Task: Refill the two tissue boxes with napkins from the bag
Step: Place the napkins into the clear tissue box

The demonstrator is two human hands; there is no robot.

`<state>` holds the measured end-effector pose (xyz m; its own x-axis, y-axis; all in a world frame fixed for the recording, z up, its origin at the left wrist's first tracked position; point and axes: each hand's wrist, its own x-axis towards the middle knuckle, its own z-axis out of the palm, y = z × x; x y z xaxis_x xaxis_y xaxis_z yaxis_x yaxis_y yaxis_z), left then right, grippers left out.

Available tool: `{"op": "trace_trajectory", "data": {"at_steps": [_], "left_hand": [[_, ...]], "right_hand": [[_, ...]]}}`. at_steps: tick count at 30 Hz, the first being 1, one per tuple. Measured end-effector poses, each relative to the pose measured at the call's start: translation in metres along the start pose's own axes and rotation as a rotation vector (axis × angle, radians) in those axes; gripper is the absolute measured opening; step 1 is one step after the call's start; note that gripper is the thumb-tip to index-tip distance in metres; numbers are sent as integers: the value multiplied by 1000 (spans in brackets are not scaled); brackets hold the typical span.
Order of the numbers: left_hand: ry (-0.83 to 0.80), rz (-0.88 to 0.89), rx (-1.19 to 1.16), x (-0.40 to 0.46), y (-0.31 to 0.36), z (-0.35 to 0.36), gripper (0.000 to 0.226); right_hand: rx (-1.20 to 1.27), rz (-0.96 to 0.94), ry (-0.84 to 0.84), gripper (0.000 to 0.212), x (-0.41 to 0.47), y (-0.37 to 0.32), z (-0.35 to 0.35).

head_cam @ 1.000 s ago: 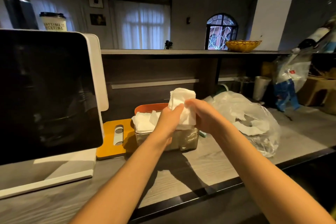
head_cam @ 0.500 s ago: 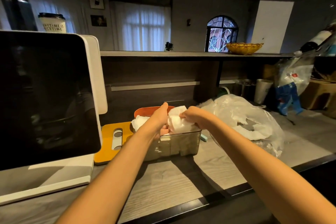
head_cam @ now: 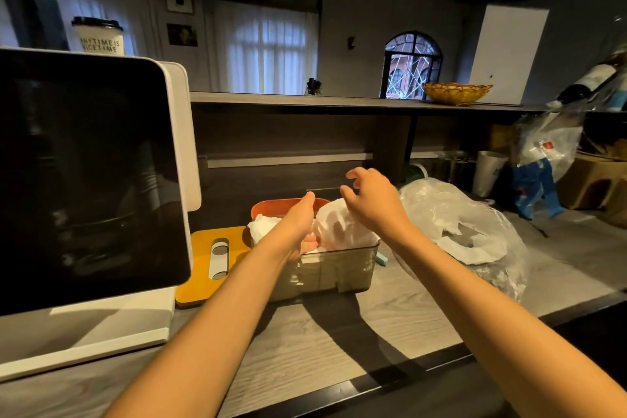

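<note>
Right hand (head_cam: pixel 371 204) has lifted off napkins (head_cam: pixel 339 227); grip empty.

A grey wood-grain counter (head_cam: pixel 325 343) with a dark front edge is seen. Directly below the left fingertips (head_cam: pixel 310 244), a translucent tissue box (head_cam: pixel 334 270) is set on it. Left of those fingers, an orange lid (head_cam: pixel 207 268) and a white-framed screen (head_cam: pixel 91 180) are stood. Right of the right fingers (head_cam: pixel 349 195), a clear plastic bag (head_cam: pixel 468 234) is laid.
</note>
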<state>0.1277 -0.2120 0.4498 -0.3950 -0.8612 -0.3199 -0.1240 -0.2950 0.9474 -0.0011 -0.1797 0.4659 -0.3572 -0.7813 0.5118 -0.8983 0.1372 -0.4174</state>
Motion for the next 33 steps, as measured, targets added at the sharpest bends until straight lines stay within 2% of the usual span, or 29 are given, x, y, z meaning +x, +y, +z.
{"op": "trace_trajectory", "data": {"at_steps": [2,4,6,9,13,17,19,22,26,29,33], "left_hand": [[4,-3,14,2,-1,-1,62],[10,1,8,5,-2,-2,63],[17,-2,12,6,-3,-2,64],[19,3,17,6,-3,-3,67],[29,21,32,8,-2,0,68],[62,261,63,8,6,10,66],[-47,264,-34,9,10,16,67],[-179,139,-106,10,11,24,77],[-146,41,-85,15,11,29,82],[-124,111,-48,11,14,30,75],[-63,303,-29,-2,16,35,62]], "right_hand": [[154,60,-152,38,1,-5,1],[153,156,-398,43,1,-7,8],[121,266,-514,55,2,-4,14],[184,385,-606,70,7,1,19],[228,417,-693,74,4,-3,19],[401,485,-721,70,5,-3,-2],[530,539,-734,72,6,2,-16],[637,609,-702,74,0,7,-24],[682,639,-561,67,-10,7,-21],[783,619,-460,59,-13,13,-24],[1024,548,-169,42,-16,24,-44]]}}
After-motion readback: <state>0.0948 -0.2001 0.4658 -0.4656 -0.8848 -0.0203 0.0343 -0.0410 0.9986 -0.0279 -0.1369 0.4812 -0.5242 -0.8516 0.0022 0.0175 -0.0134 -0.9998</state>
